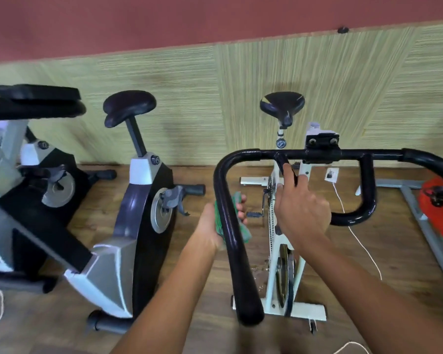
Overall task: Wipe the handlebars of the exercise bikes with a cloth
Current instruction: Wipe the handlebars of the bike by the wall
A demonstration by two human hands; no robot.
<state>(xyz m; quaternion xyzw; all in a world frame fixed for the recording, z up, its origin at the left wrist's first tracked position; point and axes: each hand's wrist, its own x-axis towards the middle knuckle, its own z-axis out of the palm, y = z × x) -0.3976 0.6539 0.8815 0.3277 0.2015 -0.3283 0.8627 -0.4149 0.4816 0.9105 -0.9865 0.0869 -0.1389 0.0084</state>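
A: Head view, largest first. What is logged?

B: Wall (317, 85): straw-coloured panels under a dark red band. Wood floor (384, 251) below it. The bikes stand along the floor's far edge with their seats toward the wall. The white bike (274, 251) is nearest. The grey bike (138, 226) is to its left, and a second grey one (8, 159) is further left, partly out of view. A red machine (437, 200) is at the floor's right side, only partly seen.

A: Task item?

B: Handlebar (230, 226) of the white bike: black and glossy, with a crossbar, a long left arm reaching toward the camera and an inner loop hanging below the crossbar.

A: Hands?

B: Left hand (210, 226) is on the long left arm, about midway along. Its fingers (241, 208) are curled round the bar from behind with the cloth (244, 232) between palm and bar. The cloth is green and bunched, and it shows on both sides of the bar. Right hand (302, 213) is on the left leg of the inner loop. Its fingers (288, 175) are wrapped on the tube, with one lying straight up along it.

A: Small items?

B: A white cord (363, 246) trails across the floor under the right side of the handlebar.
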